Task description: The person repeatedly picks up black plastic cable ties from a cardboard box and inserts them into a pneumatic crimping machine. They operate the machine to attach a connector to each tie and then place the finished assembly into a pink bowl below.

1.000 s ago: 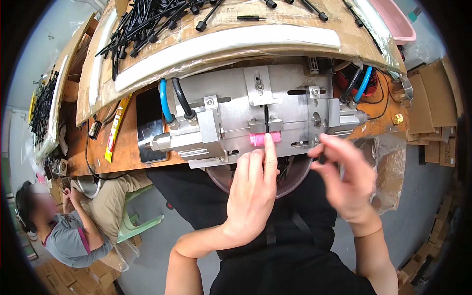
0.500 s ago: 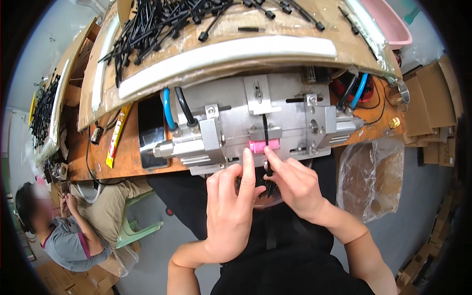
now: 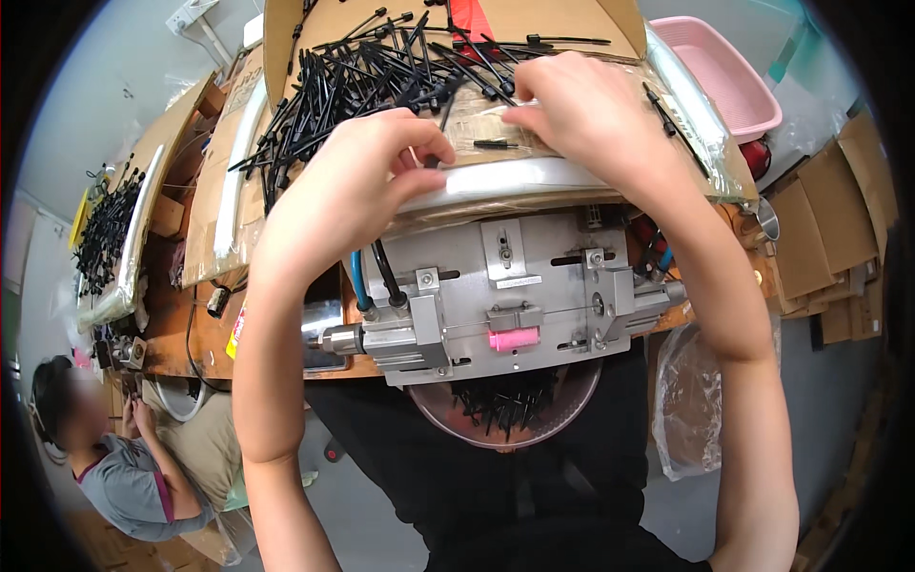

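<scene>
Over the cardboard tray, my left hand is closed in a pinch on a thin black rod with a thicker end. My right hand is curled at the right side of a heap of black rods. Its thumb and fingertips meet near the rod ends, but what lies between them is hard to make out. Nearer to me stands a metal clamping fixture with a pink block at its front middle. No black rod lies across the block.
Below the fixture, a clear bowl holds several black rods. A pink basin stands at the far right, cardboard boxes beyond the table's right end. Blue and black hoses rise from the fixture. Another person sits at the left.
Both hands have moved from the fixture's front up to the tray of rods. The black rod that lay across the pink block is gone from there. The bowl below now shows.
</scene>
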A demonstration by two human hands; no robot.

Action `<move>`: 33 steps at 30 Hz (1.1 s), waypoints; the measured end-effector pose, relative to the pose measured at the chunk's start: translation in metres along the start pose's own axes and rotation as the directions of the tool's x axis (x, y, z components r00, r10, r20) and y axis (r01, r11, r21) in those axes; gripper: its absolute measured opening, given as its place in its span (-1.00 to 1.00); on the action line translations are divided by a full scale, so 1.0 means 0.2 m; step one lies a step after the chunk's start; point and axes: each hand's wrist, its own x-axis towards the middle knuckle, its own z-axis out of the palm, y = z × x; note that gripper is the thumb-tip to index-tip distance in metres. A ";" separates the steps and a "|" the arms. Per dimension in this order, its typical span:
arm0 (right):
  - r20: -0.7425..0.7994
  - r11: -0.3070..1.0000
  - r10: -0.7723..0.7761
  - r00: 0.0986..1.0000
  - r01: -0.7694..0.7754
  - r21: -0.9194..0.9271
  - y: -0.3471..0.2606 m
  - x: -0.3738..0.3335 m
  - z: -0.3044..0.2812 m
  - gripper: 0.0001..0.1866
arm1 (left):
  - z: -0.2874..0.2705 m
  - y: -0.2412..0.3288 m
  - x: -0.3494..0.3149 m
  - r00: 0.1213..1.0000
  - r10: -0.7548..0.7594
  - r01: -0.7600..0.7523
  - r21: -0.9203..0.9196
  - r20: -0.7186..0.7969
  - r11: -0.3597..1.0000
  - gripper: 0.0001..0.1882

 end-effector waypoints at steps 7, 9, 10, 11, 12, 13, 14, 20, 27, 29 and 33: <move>-0.059 0.965 -0.015 0.998 -0.001 -0.263 0.07 0.10 -0.12 -0.84 | -0.18 -0.04 -0.09 0.987 -0.112 0.031 -0.540 -0.118 0.841 -0.81; -0.230 0.987 -0.096 0.969 0.062 -0.149 0.13 0.09 -0.16 -0.75 | -0.14 0.01 -0.15 0.975 -0.115 -0.007 -0.540 -0.191 0.841 -0.82; -0.208 0.990 0.063 0.976 -0.087 -0.108 0.20 0.11 -0.13 -0.75 | -0.08 0.05 -0.16 0.971 -0.110 -0.025 -0.547 -0.214 0.836 -0.82; -0.210 0.998 0.070 0.975 -0.070 0.008 0.13 0.03 -0.21 -0.76 | -0.03 0.07 -0.22 0.970 -0.122 0.008 -0.474 -0.210 0.880 -0.81; -0.155 0.977 0.122 0.980 -0.091 0.192 0.13 0.01 -0.25 -0.77 | 0.03 0.08 -0.26 0.971 -0.115 -0.013 -0.521 -0.211 0.854 -0.80; -0.098 0.922 0.176 0.980 -0.129 0.365 0.13 -0.03 -0.29 -0.78 | 0.09 0.10 -0.29 0.963 -0.149 -0.011 -0.587 -0.224 0.810 -0.79; 0.030 0.794 0.248 0.968 -0.221 0.566 0.18 -0.03 -0.33 -0.78 | 0.12 0.12 -0.30 0.956 -0.175 -0.022 -0.649 -0.237 0.760 -0.79; -0.034 0.120 0.306 0.951 -0.003 0.993 0.24 -0.30 -0.28 -0.74 | 0.27 0.29 -0.34 0.904 0.127 -0.151 -0.026 -0.408 0.988 -0.39; -0.014 0.199 0.274 0.962 -0.042 0.979 0.38 -0.64 -0.23 -0.63 | 0.83 0.48 -0.70 0.963 -0.041 0.109 0.247 -0.266 0.963 -0.34; -0.031 0.193 0.295 0.955 -0.028 0.981 0.34 -0.69 -0.21 -0.64 | 0.89 0.47 -0.67 0.964 -0.074 0.149 0.292 -0.254 0.945 -0.30; -0.145 0.279 0.355 0.923 0.044 0.959 0.14 -0.75 -0.18 -0.69 | 0.91 0.47 -0.66 0.968 -0.088 0.155 0.285 -0.233 0.946 -0.29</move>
